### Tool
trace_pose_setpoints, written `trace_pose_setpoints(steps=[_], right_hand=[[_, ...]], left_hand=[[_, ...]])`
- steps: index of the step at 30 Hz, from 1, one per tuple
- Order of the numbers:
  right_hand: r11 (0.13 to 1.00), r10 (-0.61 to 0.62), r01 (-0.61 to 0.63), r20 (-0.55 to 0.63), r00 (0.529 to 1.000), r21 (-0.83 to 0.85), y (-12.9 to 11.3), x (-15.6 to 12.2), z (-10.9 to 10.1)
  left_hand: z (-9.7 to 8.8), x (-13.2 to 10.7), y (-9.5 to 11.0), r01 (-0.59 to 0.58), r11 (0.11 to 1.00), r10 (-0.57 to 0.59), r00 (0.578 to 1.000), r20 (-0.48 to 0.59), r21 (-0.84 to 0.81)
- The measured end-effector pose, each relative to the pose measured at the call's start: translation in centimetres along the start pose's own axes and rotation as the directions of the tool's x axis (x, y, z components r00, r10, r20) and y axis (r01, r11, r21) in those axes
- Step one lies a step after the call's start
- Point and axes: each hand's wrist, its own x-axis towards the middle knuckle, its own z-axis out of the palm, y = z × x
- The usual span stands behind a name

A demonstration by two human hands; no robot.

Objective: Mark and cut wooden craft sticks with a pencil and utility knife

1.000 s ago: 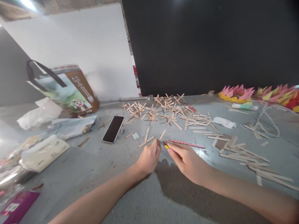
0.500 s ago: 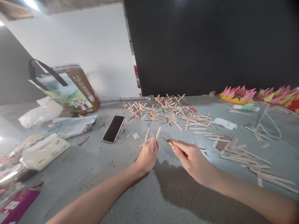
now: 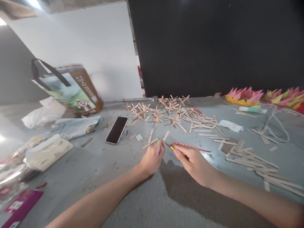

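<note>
My left hand (image 3: 152, 159) rests on the grey table with its fingers pinched on a short wooden stick (image 3: 165, 136) that points away from me. My right hand (image 3: 193, 162) grips a small yellow-handled knife (image 3: 171, 147), and its blade tip meets the stick at my left fingertips. A red pencil (image 3: 191, 146) lies on the table just beyond my right hand. Two more loose sticks (image 3: 149, 140) lie just ahead of my left hand.
A heap of glued stick crosses (image 3: 171, 110) lies further back. Long sticks (image 3: 251, 158) are scattered at the right. A black phone (image 3: 117, 130) lies left of centre, with a printed bag (image 3: 71, 91) and plastic packets (image 3: 45, 152) at the left. Paper flowers (image 3: 244, 95) and a white cable (image 3: 277, 126) sit far right.
Half a second ago the stick was lifted and the knife held apart from it. Now the stick is back down at the table and the blade touches it.
</note>
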Motion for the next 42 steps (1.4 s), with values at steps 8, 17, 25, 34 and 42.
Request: trace_pose_setpoints(steps=[8,17,25,34,42], right_hand=[[0.999,0.014,-0.014,0.015,1.000,0.031,0.5,0.0,0.1],[1.000,-0.005,0.004,0.011,1.000,0.026,0.8,0.0,0.4],[0.999,0.027,-0.027,0.014,1.000,0.033,1.0,-0.1,0.3],[0.988,0.105,-0.110,0.056,0.993,0.106,1.5,-0.1,0.6],[0.991,0.127,-0.129,0.053,0.991,0.047,2.4,0.0,1.2]], left_hand=[[0.0,0.0,0.2,0.022,1.000,-0.022,1.000,0.014,0.021],[-0.1,0.0,0.4,0.023,0.999,-0.024,0.999,0.044,0.029],[0.0,0.1,0.0,0.031,0.999,-0.033,0.998,0.050,0.044],[0.0,0.2,0.0,0.015,0.978,-0.034,0.995,0.089,0.209],[0.3,0.2,-0.3,-0.113,0.847,0.019,0.983,0.182,0.520]])
